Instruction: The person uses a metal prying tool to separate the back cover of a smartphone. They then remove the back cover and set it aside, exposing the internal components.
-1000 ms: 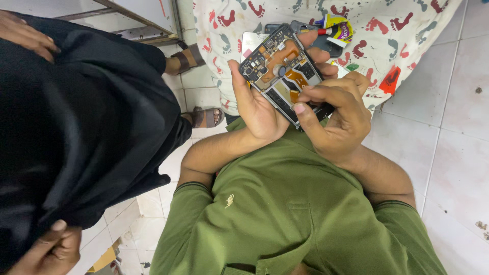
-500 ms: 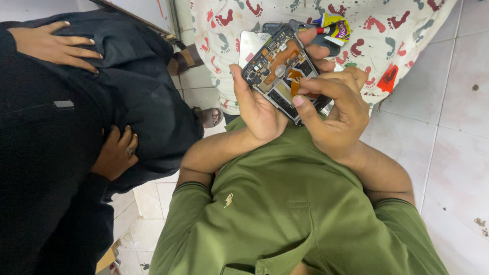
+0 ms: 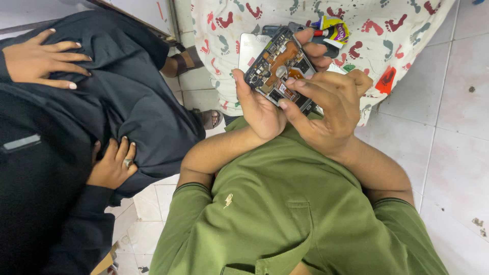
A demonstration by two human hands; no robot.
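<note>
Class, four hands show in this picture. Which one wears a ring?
The other person's hand low at the left, resting on dark clothing, wears a ring. That person's upper hand and the two hands on the opened phone show none.

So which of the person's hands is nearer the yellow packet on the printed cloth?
Left. The left hand grips the opened phone, its fingers almost touching the yellow packet. The right hand sits lower, fingers on the phone's near edge.

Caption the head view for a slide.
Left hand cradles an opened phone while right hand fingers press its circuitry.
</note>
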